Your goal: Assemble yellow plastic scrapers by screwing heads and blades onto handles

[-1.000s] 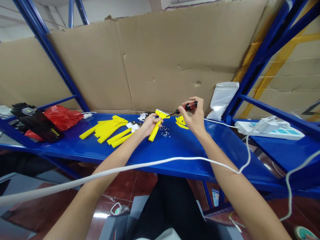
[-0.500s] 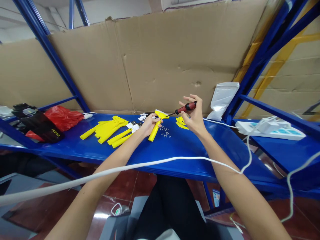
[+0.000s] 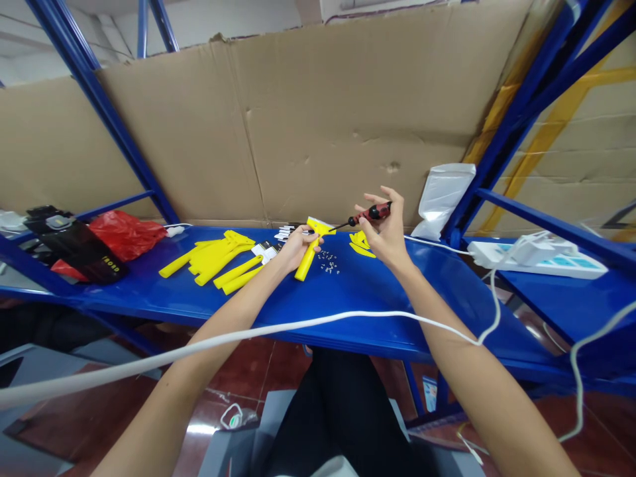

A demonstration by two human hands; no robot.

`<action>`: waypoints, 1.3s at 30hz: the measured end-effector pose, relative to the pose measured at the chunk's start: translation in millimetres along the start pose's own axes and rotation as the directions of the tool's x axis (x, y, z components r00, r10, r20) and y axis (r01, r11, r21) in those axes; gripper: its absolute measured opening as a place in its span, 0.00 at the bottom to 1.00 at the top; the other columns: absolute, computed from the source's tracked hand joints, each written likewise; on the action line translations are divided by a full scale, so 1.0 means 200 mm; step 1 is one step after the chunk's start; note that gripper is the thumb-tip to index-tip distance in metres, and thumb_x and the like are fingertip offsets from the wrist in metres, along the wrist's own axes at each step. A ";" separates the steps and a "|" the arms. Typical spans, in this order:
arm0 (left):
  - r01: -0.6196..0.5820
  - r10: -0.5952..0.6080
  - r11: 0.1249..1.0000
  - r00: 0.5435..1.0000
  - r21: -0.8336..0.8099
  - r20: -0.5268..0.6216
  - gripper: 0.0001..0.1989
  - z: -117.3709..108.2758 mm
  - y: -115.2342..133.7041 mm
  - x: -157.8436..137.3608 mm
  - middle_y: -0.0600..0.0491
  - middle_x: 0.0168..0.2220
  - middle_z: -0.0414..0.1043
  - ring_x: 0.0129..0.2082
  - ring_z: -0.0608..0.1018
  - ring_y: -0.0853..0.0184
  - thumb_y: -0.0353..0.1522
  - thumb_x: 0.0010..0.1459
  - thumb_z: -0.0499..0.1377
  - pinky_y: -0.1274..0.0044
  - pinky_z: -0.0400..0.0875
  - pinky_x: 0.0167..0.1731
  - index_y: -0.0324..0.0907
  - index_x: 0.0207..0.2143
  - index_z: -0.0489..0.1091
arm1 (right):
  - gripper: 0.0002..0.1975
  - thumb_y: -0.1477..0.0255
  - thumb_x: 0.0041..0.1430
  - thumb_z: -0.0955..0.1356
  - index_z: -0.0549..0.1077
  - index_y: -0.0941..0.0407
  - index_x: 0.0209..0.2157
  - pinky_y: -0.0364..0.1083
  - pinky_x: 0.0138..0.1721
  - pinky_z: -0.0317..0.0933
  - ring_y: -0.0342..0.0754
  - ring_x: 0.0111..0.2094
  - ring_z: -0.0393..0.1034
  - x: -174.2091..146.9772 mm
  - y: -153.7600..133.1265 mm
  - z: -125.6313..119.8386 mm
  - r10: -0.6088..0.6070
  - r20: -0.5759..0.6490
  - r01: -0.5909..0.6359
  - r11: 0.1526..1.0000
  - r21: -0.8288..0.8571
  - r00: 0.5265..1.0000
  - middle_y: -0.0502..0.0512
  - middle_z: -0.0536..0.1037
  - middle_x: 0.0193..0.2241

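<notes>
My left hand (image 3: pixel 297 250) is closed around a yellow scraper (image 3: pixel 305 266), just below its wide head. My right hand (image 3: pixel 390 242) grips a red and black screwdriver (image 3: pixel 370 213) by the back of its handle, between thumb and fingers, with other fingers raised. The screwdriver's dark shaft points left, its tip at the scraper's head; the exact contact is too small to make out. Tiny screws (image 3: pixel 328 265) lie scattered beside the scraper. Small yellow parts (image 3: pixel 361 246) rest under the screwdriver. Left of my left hand are several yellow scraper handles (image 3: pixel 218 257) and white-and-black pieces (image 3: pixel 265 252).
A white cable (image 3: pixel 348 315) runs across in front of the blue table (image 3: pixel 387 291), over my forearms. A cardboard wall (image 3: pixel 348 119) stands behind. To the left are a black case (image 3: pixel 74 245) and a red bag (image 3: pixel 126 233); to the right, a power strip (image 3: pixel 541 258).
The raised fingers of my right hand have shifted slightly around the screwdriver's handle, which appears turned a little. My left hand and the scraper stay in place.
</notes>
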State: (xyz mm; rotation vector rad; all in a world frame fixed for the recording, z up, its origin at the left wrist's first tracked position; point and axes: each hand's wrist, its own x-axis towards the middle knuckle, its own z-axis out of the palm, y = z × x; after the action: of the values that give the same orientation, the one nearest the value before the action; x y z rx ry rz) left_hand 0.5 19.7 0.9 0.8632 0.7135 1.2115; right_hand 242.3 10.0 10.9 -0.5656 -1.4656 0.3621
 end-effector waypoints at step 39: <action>0.011 -0.011 1.000 1.000 0.020 0.014 0.23 0.00 -0.01 -0.01 0.48 0.43 0.76 0.35 0.80 0.65 0.17 0.56 0.67 0.79 0.66 0.28 0.45 0.46 0.64 | 0.33 0.55 0.58 0.81 0.70 0.46 0.60 0.59 0.50 0.83 0.57 0.43 0.86 0.01 -0.03 -0.01 0.058 -0.045 -0.061 0.995 -0.077 0.997 0.51 0.82 0.41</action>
State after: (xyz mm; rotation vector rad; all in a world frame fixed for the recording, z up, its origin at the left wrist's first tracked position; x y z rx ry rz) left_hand 1.1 18.3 -1.2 0.8821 0.7189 1.1897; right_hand 243.6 5.8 15.4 -0.6774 -1.4289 0.3385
